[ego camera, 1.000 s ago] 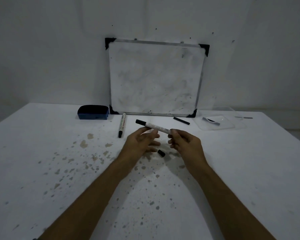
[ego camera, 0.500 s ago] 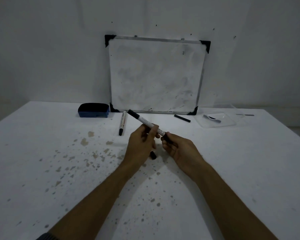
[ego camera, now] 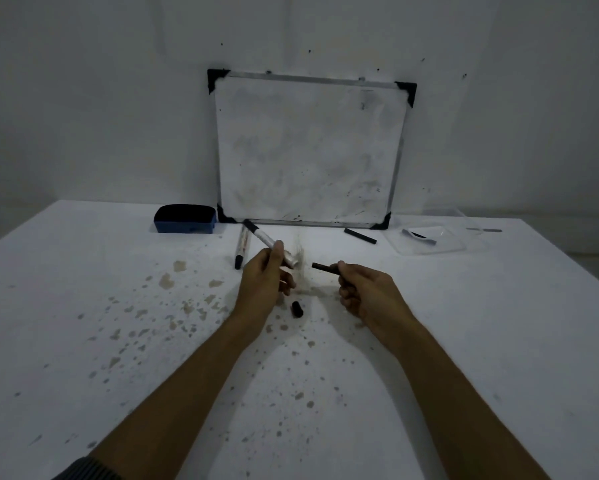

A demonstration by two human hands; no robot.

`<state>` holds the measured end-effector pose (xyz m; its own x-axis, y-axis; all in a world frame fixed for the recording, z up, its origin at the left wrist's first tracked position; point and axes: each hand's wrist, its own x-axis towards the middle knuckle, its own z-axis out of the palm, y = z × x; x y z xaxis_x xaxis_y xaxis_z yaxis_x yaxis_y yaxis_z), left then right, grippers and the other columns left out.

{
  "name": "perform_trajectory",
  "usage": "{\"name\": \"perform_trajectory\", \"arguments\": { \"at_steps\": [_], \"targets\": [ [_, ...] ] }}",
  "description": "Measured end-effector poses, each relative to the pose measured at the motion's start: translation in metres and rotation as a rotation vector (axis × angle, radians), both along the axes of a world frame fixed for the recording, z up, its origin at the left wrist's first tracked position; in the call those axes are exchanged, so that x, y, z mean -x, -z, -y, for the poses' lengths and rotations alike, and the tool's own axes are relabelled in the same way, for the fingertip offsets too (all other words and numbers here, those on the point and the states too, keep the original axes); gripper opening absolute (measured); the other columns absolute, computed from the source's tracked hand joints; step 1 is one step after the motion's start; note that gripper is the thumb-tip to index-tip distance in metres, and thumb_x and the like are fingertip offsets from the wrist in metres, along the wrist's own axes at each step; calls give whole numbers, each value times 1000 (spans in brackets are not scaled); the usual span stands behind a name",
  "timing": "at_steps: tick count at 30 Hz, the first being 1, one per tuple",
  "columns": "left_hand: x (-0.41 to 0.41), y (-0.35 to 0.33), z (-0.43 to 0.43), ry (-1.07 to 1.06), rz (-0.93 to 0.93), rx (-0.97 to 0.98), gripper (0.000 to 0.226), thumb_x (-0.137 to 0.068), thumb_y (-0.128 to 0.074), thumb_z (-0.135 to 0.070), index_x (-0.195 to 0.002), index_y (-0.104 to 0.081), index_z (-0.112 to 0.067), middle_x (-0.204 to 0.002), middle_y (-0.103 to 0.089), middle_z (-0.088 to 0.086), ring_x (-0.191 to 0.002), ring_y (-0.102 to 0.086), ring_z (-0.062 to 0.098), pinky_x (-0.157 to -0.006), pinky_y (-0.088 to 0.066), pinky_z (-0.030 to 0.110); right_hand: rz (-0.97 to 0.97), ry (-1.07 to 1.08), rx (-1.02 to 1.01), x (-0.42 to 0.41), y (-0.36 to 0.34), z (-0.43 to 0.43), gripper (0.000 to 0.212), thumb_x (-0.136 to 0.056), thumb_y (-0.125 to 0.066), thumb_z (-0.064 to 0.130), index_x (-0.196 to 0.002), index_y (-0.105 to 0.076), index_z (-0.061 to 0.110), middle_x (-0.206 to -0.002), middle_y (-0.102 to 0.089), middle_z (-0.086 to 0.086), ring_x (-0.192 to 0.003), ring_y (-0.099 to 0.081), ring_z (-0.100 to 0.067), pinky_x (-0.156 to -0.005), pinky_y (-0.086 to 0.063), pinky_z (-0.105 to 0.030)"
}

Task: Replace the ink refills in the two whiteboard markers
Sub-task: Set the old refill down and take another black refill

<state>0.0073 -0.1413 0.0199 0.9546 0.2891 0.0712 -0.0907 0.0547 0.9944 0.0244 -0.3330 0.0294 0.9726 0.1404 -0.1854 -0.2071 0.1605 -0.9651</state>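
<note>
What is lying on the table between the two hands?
In the head view, a small black cap lies on the stained table, between the left hand and the right hand, apart from both.

No readable text anywhere. Printing on barrel of marker (ego camera: 269,241) in left hand (ego camera: 263,284): blurred, illegible. Reddish mark on second marker (ego camera: 241,247) lying on table (ego camera: 83,306): too small to read. Whiteboard (ego camera: 308,150): smudges and specks only, no letters or numbers.
</note>
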Motion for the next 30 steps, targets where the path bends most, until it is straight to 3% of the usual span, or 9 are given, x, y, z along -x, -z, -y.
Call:
{"name": "perform_trajectory", "arguments": {
  "at_steps": [4, 6, 8, 12, 15, 19, 22, 26, 30],
  "targets": [
    [-1, -6, 2, 82, -92, -32, 43, -107, -49, -36, -97, -70, 1, -69, -65, 7, -51, -58, 11, -50, -48, 28, -4, 79, 107, -3, -2, 25, 17, -98, -66, 18, -102, -80, 9, -77, -66, -7, -59, -54, -15, -57, -43, -29],
    [-1, -8, 5, 113, -131, -236, 38, -105, -53, -36, -98, -74, -5, -67, -66, -1, -51, -57, 6, -54, -47, 25, 46, 137, 235, -2, -5, 39, 16, -97, -67, 15, -106, -78, 10, -82, -69, -7, -60, -56, -14, -57, -44, -28],
    [-4, -8, 9, 110, -134, -572, 39, -101, -59, -42, -83, -75, -11, -63, -68, -5, -50, -62, 3, -58, -48, 22, 135, 186, 370, -2, -8, 52, 17, -94, -70, 15, -109, -78, 17, -86, -73, -3, -65, -62, -11, -64, -50, -27],
    [-17, -7, 24, 77, -131, -899, 32, -91, -73, -40, -87, -80, -8, -71, -73, 6, -62, -67, 15, -61, -52, 24, 243, 292, 525, -3, -4, 64, 17, -91, -74, 22, -107, -79, 21, -99, -77, 1, -89, -72, -16, -87, -59, -37],
    [-20, -4, 34, 44, -130, -956, 36, -86, -77, -40, -105, -81, -10, -87, -78, 5, -68, -64, 11, -65, -53, 23, 283, 290, 591, -1, 0, 62, 17, -94, -71, 22, -109, -78, 18, -93, -73, 5, -82, -67, -7, -79, -52, -22],
    [-19, -3, 38, 11, -140, -1068, 52, -84, -75, -50, -120, -74, -13, -101, -75, 5, -89, -70, 19, -79, -57, 32, 336, 259, 685, 0, 1, 58, 14, -95, -69, 22, -106, -77, 19, -90, -72, 5, -70, -62, 1, -62, -43, -10],
    [-28, -11, 50, -31, -72, -1207, 60, -84, -70, -57, -127, -66, -15, -120, -65, 9, -109, -64, 27, -89, -53, 38, 358, 306, 718, -3, -4, 62, 13, -95, -68, 25, -104, -76, 21, -91, -71, 8, -71, -63, -3, -64, -45, -15],
    [-51, -16, 93, 74, 226, -1176, 45, -90, -69, -38, -124, -67, -8, -121, -64, 13, -114, -58, 32, -97, -48, 42, 356, 474, 701, -17, -14, 89, 16, -94, -69, 27, -104, -76, 17, -96, -74, 1, -83, -68, -17, -78, -50, -25],
    [-55, 4, 141, 249, 257, -1100, 43, -97, -60, -34, -130, -60, -7, -128, -60, 10, -119, -55, 27, -102, -46, 40, 385, 559, 784, -51, -28, 121, 17, -94, -69, 28, -103, -76, 16, -101, -77, -2, -95, -70, -24, -89, -52, -32]
  ]
}}
